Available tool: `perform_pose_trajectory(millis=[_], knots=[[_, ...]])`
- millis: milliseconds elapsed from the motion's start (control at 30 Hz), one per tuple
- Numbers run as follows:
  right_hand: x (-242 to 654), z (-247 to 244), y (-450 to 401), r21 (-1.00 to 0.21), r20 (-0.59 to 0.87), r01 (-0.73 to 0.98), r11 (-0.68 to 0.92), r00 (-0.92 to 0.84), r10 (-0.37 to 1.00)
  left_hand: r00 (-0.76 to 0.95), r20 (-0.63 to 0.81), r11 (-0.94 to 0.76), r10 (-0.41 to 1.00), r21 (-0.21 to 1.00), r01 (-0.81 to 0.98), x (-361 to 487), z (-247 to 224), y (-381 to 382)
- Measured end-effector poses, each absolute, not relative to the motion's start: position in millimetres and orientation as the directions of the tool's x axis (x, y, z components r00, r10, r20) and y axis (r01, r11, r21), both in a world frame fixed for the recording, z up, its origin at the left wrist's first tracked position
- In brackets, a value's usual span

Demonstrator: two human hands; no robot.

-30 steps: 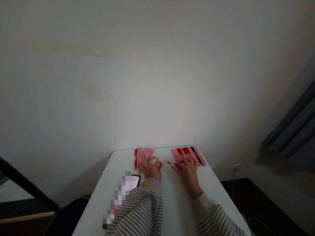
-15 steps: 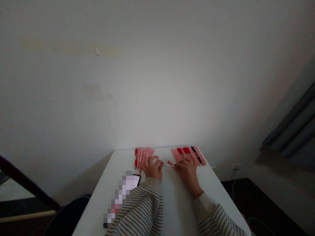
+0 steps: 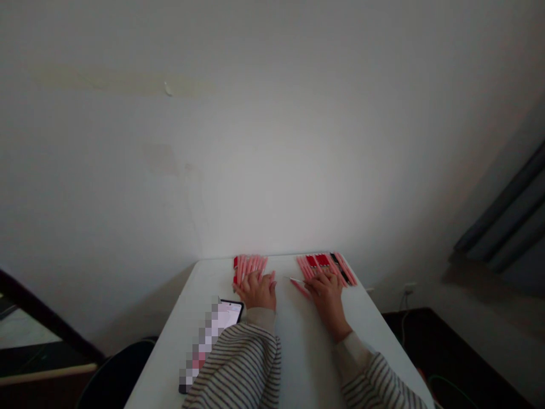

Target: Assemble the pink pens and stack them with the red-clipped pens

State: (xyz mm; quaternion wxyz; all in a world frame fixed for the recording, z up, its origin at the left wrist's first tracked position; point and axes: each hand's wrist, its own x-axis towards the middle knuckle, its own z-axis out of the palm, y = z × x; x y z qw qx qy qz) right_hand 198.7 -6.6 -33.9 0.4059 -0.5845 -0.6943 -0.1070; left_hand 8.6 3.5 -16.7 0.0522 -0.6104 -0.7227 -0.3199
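Observation:
Two groups of thin pink sticks, maybe pens, lie at the table's far edge. My left hand (image 3: 259, 292) rests palm down at the near end of the left group (image 3: 251, 266), fingers bent over it; a short pink piece shows by its fingertips. Whether it grips anything is hidden. My right hand (image 3: 327, 292) is closed round a thin white-tipped stick (image 3: 296, 280) that points left. A pink piece (image 3: 300, 288) lies just below that stick. Beyond this hand is the right group (image 3: 319, 262), with red and black parts among the pink.
A phone (image 3: 213, 329) lies on the white table (image 3: 306, 363) beside my left sleeve. The wall (image 3: 264, 142) rises behind the table. A dark round object (image 3: 114, 375) stands at the lower left, a dark curtain (image 3: 506, 216) hangs at the right.
My left hand has moved slightly left, away from the white tip, and turned palm down over the left group. The stick in my right hand has tilted a little, its tip higher.

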Motion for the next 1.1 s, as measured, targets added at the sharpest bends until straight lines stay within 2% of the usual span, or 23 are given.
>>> perform_pose_trajectory(millis=[200, 367, 867, 1100], knots=[[202, -39, -3, -0.343, 0.699, 0.893, 0.291, 0.036, 0.714, -0.283, 0.427, 0.139, 0.859, 0.338, 0.931, 10, -18, 3], [205, -43, 1, -0.315, 0.713, 0.910, 0.270, 0.038, 0.701, -0.300, 0.436, 0.153, 0.849, 0.340, 0.928, 10, -19, 5], [208, -46, 0, -0.331, 0.669, 0.929, 0.167, 0.106, 0.736, -0.285, 0.480, 0.034, 0.829, 0.467, 0.884, 2, -20, 10], [209, -50, 3, -0.327, 0.685, 0.927, 0.184, 0.099, 0.721, -0.266, 0.531, -0.017, 0.805, 0.468, 0.884, 0, -23, 11]])
